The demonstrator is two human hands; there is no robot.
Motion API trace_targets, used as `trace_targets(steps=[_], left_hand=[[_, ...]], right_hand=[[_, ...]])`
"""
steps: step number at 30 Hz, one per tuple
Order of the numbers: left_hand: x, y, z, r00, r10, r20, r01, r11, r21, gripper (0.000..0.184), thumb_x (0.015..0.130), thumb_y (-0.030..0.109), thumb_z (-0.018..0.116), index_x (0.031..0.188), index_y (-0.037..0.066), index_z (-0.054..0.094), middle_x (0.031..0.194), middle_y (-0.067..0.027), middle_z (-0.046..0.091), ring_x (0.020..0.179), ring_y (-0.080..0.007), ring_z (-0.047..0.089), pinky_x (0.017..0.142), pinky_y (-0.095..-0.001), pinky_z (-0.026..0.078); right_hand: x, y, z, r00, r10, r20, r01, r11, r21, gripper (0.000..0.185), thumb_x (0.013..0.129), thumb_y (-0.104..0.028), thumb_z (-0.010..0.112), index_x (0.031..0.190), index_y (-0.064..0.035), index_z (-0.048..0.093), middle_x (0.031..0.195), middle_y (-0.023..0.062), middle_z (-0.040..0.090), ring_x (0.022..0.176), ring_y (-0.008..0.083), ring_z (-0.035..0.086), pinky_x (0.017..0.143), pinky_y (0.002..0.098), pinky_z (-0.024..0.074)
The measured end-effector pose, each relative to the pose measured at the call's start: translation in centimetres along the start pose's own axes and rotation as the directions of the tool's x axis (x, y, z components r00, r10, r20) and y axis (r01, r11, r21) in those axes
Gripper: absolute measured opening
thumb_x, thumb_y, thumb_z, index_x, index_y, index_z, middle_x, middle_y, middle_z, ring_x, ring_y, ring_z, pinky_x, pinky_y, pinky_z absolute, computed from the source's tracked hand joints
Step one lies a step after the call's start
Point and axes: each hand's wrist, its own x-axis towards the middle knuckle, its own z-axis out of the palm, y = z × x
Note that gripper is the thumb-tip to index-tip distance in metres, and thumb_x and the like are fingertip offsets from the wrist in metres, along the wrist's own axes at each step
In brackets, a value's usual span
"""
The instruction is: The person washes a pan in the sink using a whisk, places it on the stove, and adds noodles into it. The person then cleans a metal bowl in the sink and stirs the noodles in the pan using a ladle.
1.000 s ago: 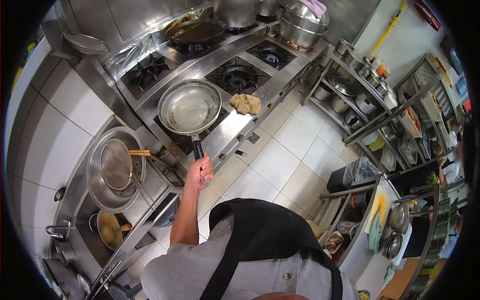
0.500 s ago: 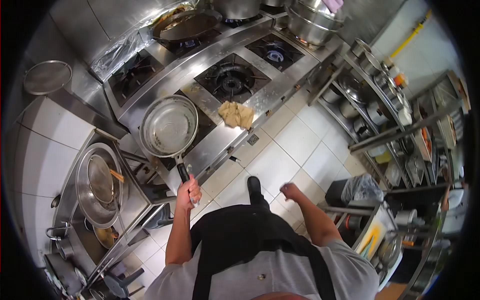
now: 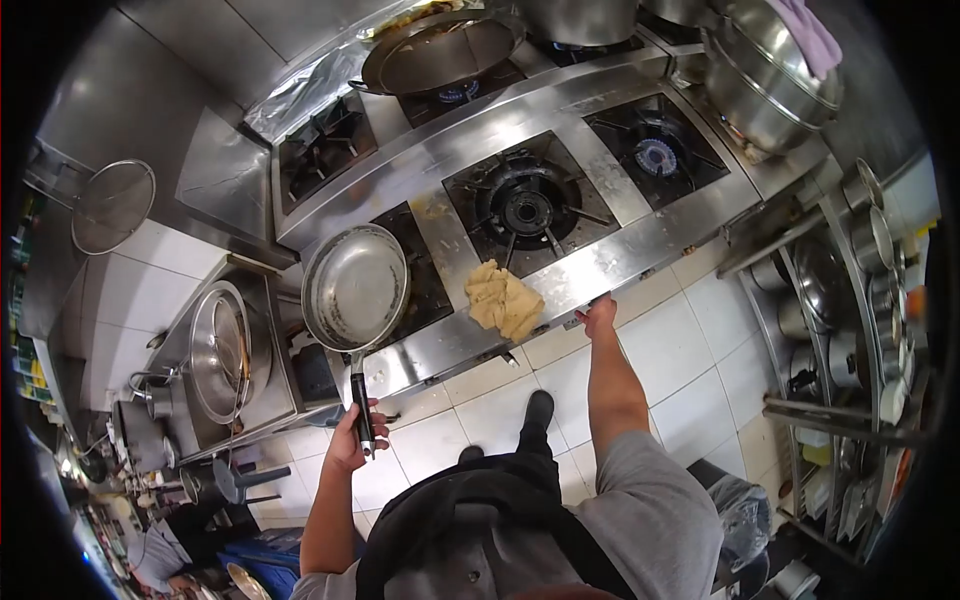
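Note:
A metal frying pan (image 3: 356,285) rests over the front left burner, its black handle (image 3: 361,410) pointing toward me. My left hand (image 3: 349,438) is loosely around that handle, with thumb and fingers on either side. At the stove's front edge, my right hand (image 3: 599,316) has its fingers closed on a control knob (image 3: 580,318), which they mostly hide. A crumpled tan cloth (image 3: 504,300) lies on the stove front between my hands, touching neither. Behind it is the middle burner (image 3: 527,207), with no flame showing.
Blue flame burns on the right burner (image 3: 656,157). A wok (image 3: 440,55) sits over a lit rear burner. A large steamer pot (image 3: 770,85) stands back right, near a pot rack (image 3: 815,290). On my left, a basin (image 3: 205,355) holds a strainer.
My right hand has reached forward to the stove's front edge. My left hand's grip on the pan handle has loosened. The view has shifted, bringing the stove closer.

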Motion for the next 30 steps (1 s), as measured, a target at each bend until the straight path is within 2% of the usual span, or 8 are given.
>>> trace_targets(steps=[2, 3, 4, 7, 10, 19, 26, 30], left_hand=[[-1.0, -0.4, 0.1, 0.993, 0.03, -0.117, -0.031, 0.999, -0.015, 0.048, 0.098, 0.053, 0.048, 0.123, 0.012, 0.052, 0.093, -0.0085, 0.064, 0.08, -0.0244, 0.064, 0.064, -0.0421, 0.056], [-1.3, -0.7, -0.5, 0.992, 0.024, -0.125, -0.025, 1.0, -0.012, 0.046, 0.099, 0.054, 0.045, 0.119, 0.014, 0.054, 0.093, -0.007, 0.064, 0.083, -0.0242, 0.064, 0.065, -0.0433, 0.055], [-1.8, -1.2, -1.1, 0.991, 0.028, -0.132, -0.03, 0.999, -0.017, 0.046, 0.099, 0.054, 0.045, 0.119, 0.014, 0.054, 0.093, -0.007, 0.064, 0.083, -0.0242, 0.064, 0.065, -0.0433, 0.055], [-3.0, -1.9, -1.1, 0.961, 0.01, -0.275, -0.021, 0.999, -0.039, 0.039, 0.101, 0.051, 0.043, 0.115, 0.016, 0.055, 0.091, -0.0051, 0.065, 0.083, -0.0232, 0.063, 0.07, -0.0442, 0.052], [-3.7, -3.5, -3.1, 0.943, -0.025, -0.331, 0.003, 0.998, -0.065, 0.039, 0.101, 0.052, 0.043, 0.115, 0.017, 0.055, 0.09, -0.0047, 0.064, 0.083, -0.0229, 0.063, 0.073, -0.044, 0.052], [-5.7, -5.7, -6.3, 0.874, -0.102, -0.475, 0.088, 0.995, -0.051, 0.04, 0.097, 0.051, 0.054, 0.111, 0.013, 0.057, 0.087, -0.0073, 0.063, 0.075, -0.0255, 0.066, 0.062, -0.0428, 0.056], [-6.4, -5.2, -6.8, 0.909, -0.143, -0.391, 0.152, 0.988, -0.009, 0.041, 0.098, 0.05, 0.052, 0.116, 0.013, 0.053, 0.087, -0.0095, 0.065, 0.073, -0.0261, 0.067, 0.062, -0.0434, 0.058], [-4.6, -4.3, -7.5, 0.91, -0.174, -0.376, 0.21, 0.976, 0.055, 0.044, 0.098, 0.052, 0.052, 0.117, 0.012, 0.052, 0.09, -0.01, 0.064, 0.074, -0.0267, 0.067, 0.063, -0.0444, 0.058]], right_hand=[[0.7, 0.8, 0.2, 0.998, 0.006, 0.056, -0.013, 0.99, 0.138, 0.058, 0.099, -0.059, 0.035, 0.132, -0.0124, 0.046, 0.14, 0.0084, 0.048, 0.097, 0.0297, 0.053, 0.073, 0.0484, 0.0537], [0.4, 0.4, 0.5, 0.996, 0.073, 0.053, -0.082, 0.981, 0.174, 0.058, 0.1, -0.062, 0.031, 0.13, -0.0152, 0.049, 0.139, 0.0054, 0.051, 0.077, 0.0216, 0.051, 0.07, 0.0448, 0.0547], [1.0, 0.5, 0.4, 0.995, 0.076, 0.061, -0.086, 0.982, 0.167, 0.058, 0.1, -0.062, 0.031, 0.13, -0.0152, 0.049, 0.139, 0.0054, 0.051, 0.077, 0.0216, 0.051, 0.07, 0.0448, 0.0547], [1.7, 0.7, -0.1, 0.988, 0.122, 0.098, -0.138, 0.975, 0.174, 0.06, 0.1, -0.064, 0.029, 0.129, -0.0166, 0.05, 0.136, 0.0035, 0.053, 0.055, 0.0112, 0.039, 0.066, 0.0408, 0.0543], [1.9, 1.0, -0.6, 0.987, 0.062, 0.148, -0.093, 0.971, 0.219, 0.059, 0.098, -0.052, 0.042, 0.13, -0.0045, 0.052, 0.132, 0.014, 0.056, 0.059, 0.0159, 0.04, 0.068, 0.0439, 0.0575], [1.0, 0.0, -0.8, 0.964, 0.133, 0.23, -0.175, 0.97, 0.171, 0.061, 0.103, -0.054, 0.029, 0.147, -0.0119, 0.039, 0.155, 0.0048, 0.036, 0.061, 0.0148, 0.038, 0.079, 0.0435, 0.0545], [1.4, 1.3, -2.1, 0.954, 0.148, 0.262, -0.203, 0.959, 0.197, 0.068, 0.1, -0.06, 0.028, 0.15, -0.0135, 0.034, 0.151, 0.0075, 0.039, 0.077, 0.019, 0.047, 0.079, 0.0438, 0.0534], [-1.5, 1.5, -4.7, 0.942, 0.23, 0.247, -0.304, 0.893, 0.331, 0.067, 0.097, -0.063, 0.035, 0.142, -0.0144, 0.041, 0.129, 0.0108, 0.052, 0.083, 0.0229, 0.049, 0.076, 0.048, 0.0528]])
